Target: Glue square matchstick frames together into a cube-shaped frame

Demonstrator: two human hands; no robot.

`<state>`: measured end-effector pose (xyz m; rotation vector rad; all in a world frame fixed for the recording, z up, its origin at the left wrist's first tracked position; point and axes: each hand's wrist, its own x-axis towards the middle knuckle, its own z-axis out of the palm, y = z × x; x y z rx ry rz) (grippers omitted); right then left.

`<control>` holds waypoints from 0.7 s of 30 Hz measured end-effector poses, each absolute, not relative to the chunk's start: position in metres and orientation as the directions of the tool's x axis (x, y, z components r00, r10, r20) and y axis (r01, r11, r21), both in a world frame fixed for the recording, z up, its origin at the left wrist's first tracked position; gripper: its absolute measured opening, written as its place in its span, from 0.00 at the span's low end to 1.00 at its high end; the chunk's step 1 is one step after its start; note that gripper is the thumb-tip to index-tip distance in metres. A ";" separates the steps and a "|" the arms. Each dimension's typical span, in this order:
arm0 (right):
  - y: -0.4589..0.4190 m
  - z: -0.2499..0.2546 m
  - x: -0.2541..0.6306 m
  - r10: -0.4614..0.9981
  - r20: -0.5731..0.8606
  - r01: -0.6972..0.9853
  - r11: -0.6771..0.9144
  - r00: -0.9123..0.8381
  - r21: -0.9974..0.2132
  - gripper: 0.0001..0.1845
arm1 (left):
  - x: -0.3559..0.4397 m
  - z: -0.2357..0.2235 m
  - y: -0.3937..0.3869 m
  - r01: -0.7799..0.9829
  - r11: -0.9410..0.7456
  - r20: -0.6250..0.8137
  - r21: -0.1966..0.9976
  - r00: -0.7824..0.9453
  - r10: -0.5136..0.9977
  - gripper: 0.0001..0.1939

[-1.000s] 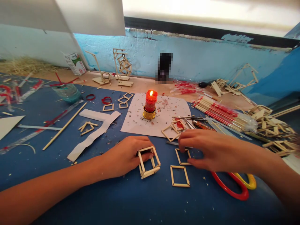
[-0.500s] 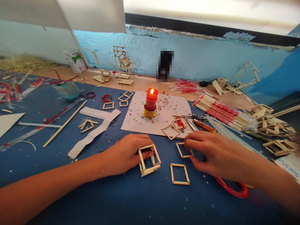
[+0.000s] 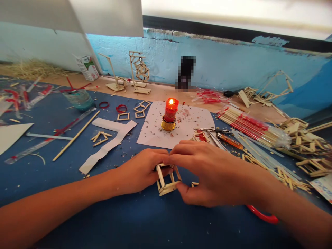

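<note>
A small box frame of pale wooden sticks (image 3: 166, 183) stands on the blue table (image 3: 135, 221) in front of me. My left hand (image 3: 137, 173) grips its left side with curled fingers. My right hand (image 3: 212, 173) is closed on its right side, fingers over the top and thumb at the bottom edge. This hand hides the flat square stick frames that lie to the right; only a corner of one (image 3: 194, 184) shows. Whether the right hand also carries a flat frame is hidden.
A lit red candle (image 3: 171, 110) burns on white paper (image 3: 197, 121) just beyond my hands. Red scissor handles (image 3: 261, 215) lie under my right wrist. A stick bundle (image 3: 254, 128) and frame piles (image 3: 303, 138) crowd the right. A paper strip (image 3: 109, 145), long stick (image 3: 76, 136) and jar (image 3: 79, 98) are left.
My right hand left the flat square frame on the table and moved left onto the box frame. My left hand kept its grip. The view shifted slightly.
</note>
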<state>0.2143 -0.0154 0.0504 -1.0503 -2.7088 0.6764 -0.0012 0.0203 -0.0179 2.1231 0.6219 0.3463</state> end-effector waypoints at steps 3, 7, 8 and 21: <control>-0.012 0.050 0.216 0.667 -0.067 0.604 0.623 -0.742 -0.497 0.20 | 0.000 -0.017 0.020 0.306 -0.483 0.018 0.821 0.831 0.557 0.09; -0.009 0.056 0.221 0.634 -0.127 0.582 0.589 -0.763 -0.560 0.16 | 0.000 -0.015 0.019 0.316 -0.473 0.001 0.823 0.830 0.558 0.09; -0.009 0.057 0.222 0.630 -0.130 0.573 0.578 -0.766 -0.581 0.15 | 0.000 -0.015 0.019 0.322 -0.473 -0.007 0.820 0.832 0.554 0.09; -0.006 0.053 0.221 0.652 -0.137 0.597 0.562 -0.746 -0.572 0.19 | 0.000 -0.017 0.021 0.338 -0.474 -0.034 0.813 0.840 0.542 0.10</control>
